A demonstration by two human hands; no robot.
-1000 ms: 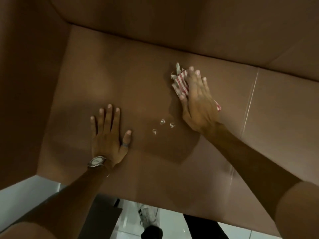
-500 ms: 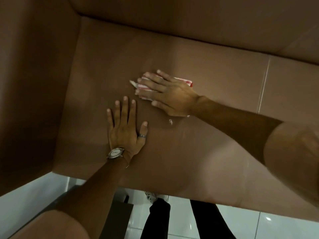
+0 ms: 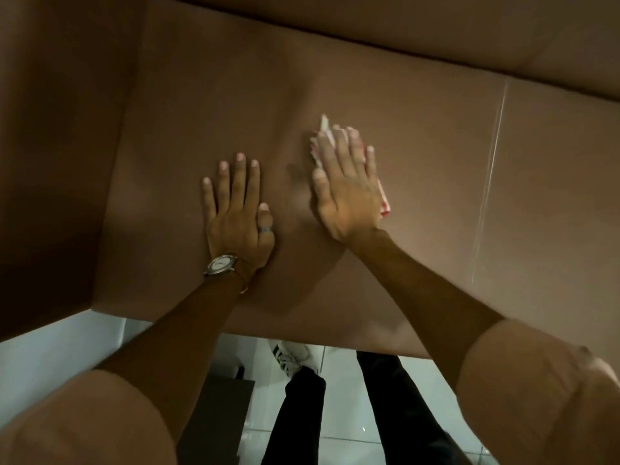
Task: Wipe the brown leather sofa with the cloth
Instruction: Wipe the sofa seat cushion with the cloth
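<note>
The brown leather sofa [image 3: 419,105] fills the upper view, seen from above its seat cushion. My right hand [image 3: 345,189] lies flat on the seat, fingers pointing away from me, pressing a red-and-white striped cloth [image 3: 385,204] against the leather. Only the cloth's edges show, above my fingertips and at the right of my palm. My left hand [image 3: 236,209], with a ring and a wristwatch, rests flat and spread on the cushion just left of the right hand, holding nothing.
The sofa's armrest [image 3: 60,146] rises on the left and the backrest [image 3: 402,25] runs across the top. A seam [image 3: 488,182] divides the seat cushions on the right. Below the seat edge are white floor tiles [image 3: 339,431], my dark trousers and a shoe.
My right hand swept the cloth left across the seat, then back right, fingers now pointing forward again. The white specks seen earlier on the leather are gone. My left hand stayed planted.
</note>
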